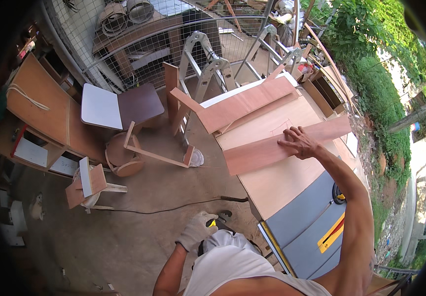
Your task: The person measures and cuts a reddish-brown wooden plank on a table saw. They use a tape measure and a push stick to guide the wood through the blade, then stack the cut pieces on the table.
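My bare right hand (297, 143) rests spread, fingers bent, on a long reddish plywood strip (245, 157) lying across a pale sheet (277, 180) on the work surface. My left hand (198, 231) wears a grey knitted glove and is closed round a yellow-and-black tool (212, 222) at my waist, too small to identify. More reddish boards (247, 101) lie beyond the strip. Nearer me on the right is a grey table saw top (299, 234) with a yellow insert (330, 236).
Aluminium ladders (213, 65) stand behind the bench. A two-coloured board (99, 103), stools (124, 170), scrap pieces and a wooden cabinet (35, 98) are at the left. A dark cable (168, 207) crosses the floor. Wire mesh fencing (149, 37) is behind; greenery lies right.
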A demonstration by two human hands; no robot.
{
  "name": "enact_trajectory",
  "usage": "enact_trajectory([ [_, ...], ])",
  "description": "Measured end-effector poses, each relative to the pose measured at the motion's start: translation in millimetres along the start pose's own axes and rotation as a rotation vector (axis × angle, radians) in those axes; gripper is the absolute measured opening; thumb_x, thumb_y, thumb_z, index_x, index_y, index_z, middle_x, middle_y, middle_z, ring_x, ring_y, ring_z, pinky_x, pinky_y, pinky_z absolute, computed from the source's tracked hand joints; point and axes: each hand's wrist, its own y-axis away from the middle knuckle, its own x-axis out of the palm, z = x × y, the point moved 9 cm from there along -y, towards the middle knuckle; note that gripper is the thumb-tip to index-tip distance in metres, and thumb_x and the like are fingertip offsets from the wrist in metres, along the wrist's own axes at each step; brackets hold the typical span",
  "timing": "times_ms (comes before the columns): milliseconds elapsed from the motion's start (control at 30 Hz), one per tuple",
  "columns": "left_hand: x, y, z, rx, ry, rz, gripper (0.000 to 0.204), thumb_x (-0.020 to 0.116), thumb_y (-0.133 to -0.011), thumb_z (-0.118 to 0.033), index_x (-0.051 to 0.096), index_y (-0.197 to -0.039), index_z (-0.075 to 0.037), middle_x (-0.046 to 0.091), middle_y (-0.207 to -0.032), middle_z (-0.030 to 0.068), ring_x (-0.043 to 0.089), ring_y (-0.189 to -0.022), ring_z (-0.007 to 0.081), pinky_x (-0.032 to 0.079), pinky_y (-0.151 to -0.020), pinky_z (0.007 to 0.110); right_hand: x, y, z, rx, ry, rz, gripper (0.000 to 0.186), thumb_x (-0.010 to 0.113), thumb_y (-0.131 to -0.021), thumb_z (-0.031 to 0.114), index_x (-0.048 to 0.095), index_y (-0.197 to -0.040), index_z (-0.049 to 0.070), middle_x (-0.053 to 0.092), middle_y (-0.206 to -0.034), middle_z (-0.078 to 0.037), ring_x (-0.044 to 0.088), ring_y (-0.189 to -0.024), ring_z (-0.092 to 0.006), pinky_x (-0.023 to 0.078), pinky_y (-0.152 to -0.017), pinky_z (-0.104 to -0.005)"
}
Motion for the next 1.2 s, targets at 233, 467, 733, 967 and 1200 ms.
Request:
enact_trajectory([
  [233,28.4,-35.0,-35.3,0.070,-0.133,0.020,0.047,0.070,-0.082,-0.029,0.066,-0.124,-0.009,0.064,-0.114,0.0152,0.060,-0.112,0.0327,0.049,-0.095,0.043,25.3,-1.9,-11.3,0.291,-0.031,-0.135,0.081,0.070,-0.070,0.003,0.046,-0.146,0.020,0.035,-0.150,-0.022,0.031,-0.141,-0.0421,0.034,-0.110,-0.0574],
  [467,68.0,-144.2,-136.7,0.403,-0.421,-0.154,0.056,0.071,-0.082,-0.040,0.061,-0.127,-0.010,0.061,-0.112,0.0132,0.060,-0.105,0.0314,0.052,-0.087,0.045,-35.5,50.1,83.5,0.352,-0.356,-0.532,0.068,0.075,-0.075,-0.002,0.050,-0.138,0.009,0.032,-0.151,-0.025,0.036,-0.138,-0.0485,0.042,-0.110,-0.0523],
  [733,100.2,-209.3,-162.2,0.644,-0.659,-0.212,0.061,0.071,-0.081,-0.039,0.056,-0.130,-0.005,0.059,-0.113,0.0110,0.056,-0.107,0.0279,0.050,-0.083,0.043,-19.5,173.8,166.7,0.766,-0.674,-0.640,0.060,0.074,-0.078,-0.003,0.054,-0.134,0.006,0.037,-0.150,-0.022,0.040,-0.137,-0.0425,0.044,-0.107,-0.0501],
  [967,81.3,-227.7,-174.0,0.600,-0.637,-0.303,0.074,0.071,-0.082,-0.050,0.053,-0.141,-0.009,0.056,-0.133,0.0134,0.046,-0.128,0.0327,0.036,-0.105,0.051,20.6,227.3,226.1,1.006,-0.777,-0.680,0.049,0.071,-0.083,-0.002,0.058,-0.130,0.001,0.042,-0.148,-0.021,0.040,-0.138,-0.0411,0.043,-0.106,-0.0470],
  [1200,-134.5,-323.9,-109.0,0.088,-0.887,-0.401,0.115,0.080,-0.066,-0.062,0.030,-0.155,-0.010,0.038,-0.152,0.0235,0.030,-0.144,0.0449,0.031,-0.113,0.058,24.6,263.7,269.6,1.120,-0.760,-0.745,0.045,0.071,-0.081,-0.003,0.061,-0.125,-0.001,0.048,-0.144,-0.019,0.044,-0.137,-0.0381,0.044,-0.106,-0.0436],
])
